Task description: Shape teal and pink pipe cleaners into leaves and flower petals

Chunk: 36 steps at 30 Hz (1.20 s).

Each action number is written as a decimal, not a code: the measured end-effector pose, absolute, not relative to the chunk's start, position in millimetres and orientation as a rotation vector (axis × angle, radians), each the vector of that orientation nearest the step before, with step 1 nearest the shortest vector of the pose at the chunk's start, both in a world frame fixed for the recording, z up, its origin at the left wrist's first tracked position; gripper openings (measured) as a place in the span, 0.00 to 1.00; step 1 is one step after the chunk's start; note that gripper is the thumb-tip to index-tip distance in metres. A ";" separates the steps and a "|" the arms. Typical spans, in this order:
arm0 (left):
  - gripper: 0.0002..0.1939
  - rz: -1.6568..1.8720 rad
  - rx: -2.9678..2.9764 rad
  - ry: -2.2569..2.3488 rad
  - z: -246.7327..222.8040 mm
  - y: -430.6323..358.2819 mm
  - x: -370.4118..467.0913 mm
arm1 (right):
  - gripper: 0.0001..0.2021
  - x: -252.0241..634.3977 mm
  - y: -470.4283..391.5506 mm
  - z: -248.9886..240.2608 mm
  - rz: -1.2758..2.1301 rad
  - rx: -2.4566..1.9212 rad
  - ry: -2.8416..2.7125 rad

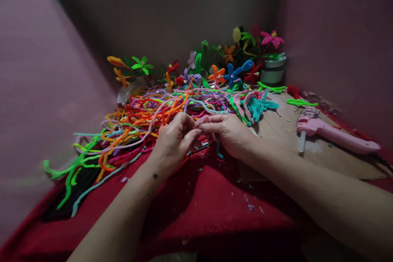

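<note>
My left hand (pixel 178 137) and my right hand (pixel 225 131) meet near the middle of the view, above the red cloth. Between their fingertips is a small bent pink pipe cleaner (pixel 202 121), pinched from both sides. Some of it is hidden by the fingers. Just below the hands lies a dark metal tool (pixel 201 146), mostly covered by them. A large tangle of colourful pipe cleaners (pixel 147 110) spreads behind and to the left of my left hand. Beyond my right hand sits a bunch of teal pieces (pixel 256 108) with pink and green ones beside it.
A pink glue gun (pixel 337 131) rests on a cardboard sheet (pixel 276 131) at the right. Pipe-cleaner flowers (pixel 232 74) stand along the back, beside a whitish pot (pixel 272 69). Red cloth (pixel 215 204) with small scraps covers the front; walls rise on both sides.
</note>
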<state>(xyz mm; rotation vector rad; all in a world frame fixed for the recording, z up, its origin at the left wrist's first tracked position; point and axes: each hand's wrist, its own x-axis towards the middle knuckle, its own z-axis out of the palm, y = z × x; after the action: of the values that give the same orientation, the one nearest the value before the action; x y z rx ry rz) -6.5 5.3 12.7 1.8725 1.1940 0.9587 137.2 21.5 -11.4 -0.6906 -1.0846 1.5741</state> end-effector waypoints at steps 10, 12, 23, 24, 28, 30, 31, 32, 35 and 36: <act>0.09 0.847 1.762 1.130 18.7 5.4 -8.5 | 0.05 135.2 24.2 -15.1 1.734 -0.664 -0.944; 0.09 0.825 1.819 1.133 17.6 5.8 -8.8 | 0.04 135.4 24.0 -14.4 1.776 -0.669 -0.920; 0.11 0.654 1.628 1.139 32.0 4.4 -11.9 | 0.02 133.9 20.0 -10.7 1.744 -0.664 -0.864; 0.11 0.640 1.609 1.133 32.9 4.4 -12.2 | 0.02 133.4 19.8 -11.1 1.736 -0.674 -0.864; 0.10 0.611 1.560 1.131 32.1 4.1 -9.4 | 0.04 131.9 18.3 -13.2 1.709 -0.694 -0.867; 0.10 0.623 1.532 1.161 29.5 3.4 -6.0 | 0.06 131.9 17.7 -14.4 1.689 -0.722 -0.879; 0.11 0.630 1.520 1.182 27.9 2.9 -4.3 | 0.07 132.0 17.6 -14.9 1.677 -0.741 -0.890; 0.11 0.634 1.510 1.201 26.3 2.5 -2.8 | 0.08 132.2 17.6 -15.3 1.664 -0.757 -0.900; 0.11 0.632 1.547 1.232 20.7 1.5 -1.1 | 0.09 132.7 18.1 -15.8 1.680 -0.760 -0.899; 0.10 0.626 1.607 1.248 18.6 1.4 -1.4 | 0.08 132.9 18.4 -15.8 1.705 -0.752 -0.885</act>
<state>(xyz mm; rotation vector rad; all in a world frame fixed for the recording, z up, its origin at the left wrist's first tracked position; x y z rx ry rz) -1.4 1.4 18.6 1.6073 1.2484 0.6258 132.9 18.4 -15.8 -0.7516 -0.8852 1.7046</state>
